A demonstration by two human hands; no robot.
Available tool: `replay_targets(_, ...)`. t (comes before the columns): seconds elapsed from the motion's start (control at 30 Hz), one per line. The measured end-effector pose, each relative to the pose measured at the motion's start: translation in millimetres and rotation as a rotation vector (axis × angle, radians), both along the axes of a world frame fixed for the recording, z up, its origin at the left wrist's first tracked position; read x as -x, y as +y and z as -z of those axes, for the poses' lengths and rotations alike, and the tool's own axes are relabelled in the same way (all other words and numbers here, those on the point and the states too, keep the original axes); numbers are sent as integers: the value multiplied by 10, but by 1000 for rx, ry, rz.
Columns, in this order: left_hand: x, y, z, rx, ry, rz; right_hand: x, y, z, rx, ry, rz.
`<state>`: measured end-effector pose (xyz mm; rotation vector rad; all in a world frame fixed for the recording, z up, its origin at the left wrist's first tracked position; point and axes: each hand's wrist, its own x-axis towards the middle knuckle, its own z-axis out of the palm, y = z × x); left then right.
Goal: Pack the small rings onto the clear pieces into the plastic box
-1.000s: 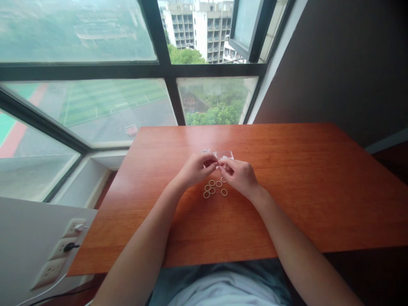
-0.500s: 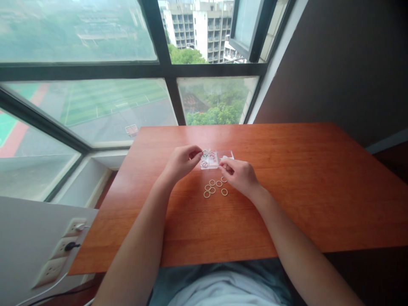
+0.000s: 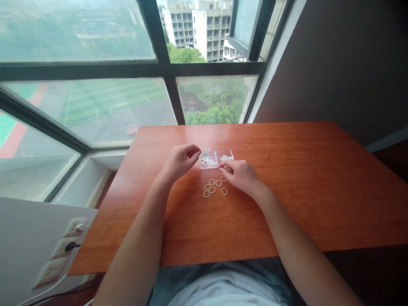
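Wooden table [image 3: 306, 191], left hand [image 3: 181, 161] and right hand [image 3: 239, 173] apart at a clear box [image 3: 213, 163]
The left curls at the box's left edge, the right at its near right; whether either grips anything, I cannot tell. Pale rings [image 3: 210, 188] lie loose on the box's near side, other rings [image 3: 204, 153] in its left half.

Thin, round rings [image 3: 224, 195], pale cream; rectangular plastic box [image 3: 209, 167], clear, colourless; broad wooden table [image 3: 318, 178], reddish-brown, streaked with grain; straight-barred window frame [image 3: 95, 71], dark grey-green.
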<state>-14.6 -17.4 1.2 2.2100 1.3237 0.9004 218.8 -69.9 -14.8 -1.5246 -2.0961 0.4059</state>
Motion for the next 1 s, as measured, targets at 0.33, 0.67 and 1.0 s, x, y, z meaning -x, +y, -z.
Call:
replay_targets(0.33, -27, 0, 15, 11, -50, 17, 51, -56, -39, 186, -181, -146)
replay_targets(0.67, -42, -22, -3, 14, -45, 23, -51, -6, -41, 187, -114, -130)
replay_targets(1.0, -61, -25, -18, 18, -32, 17, -12, -13, -78, 227, -387, -52)
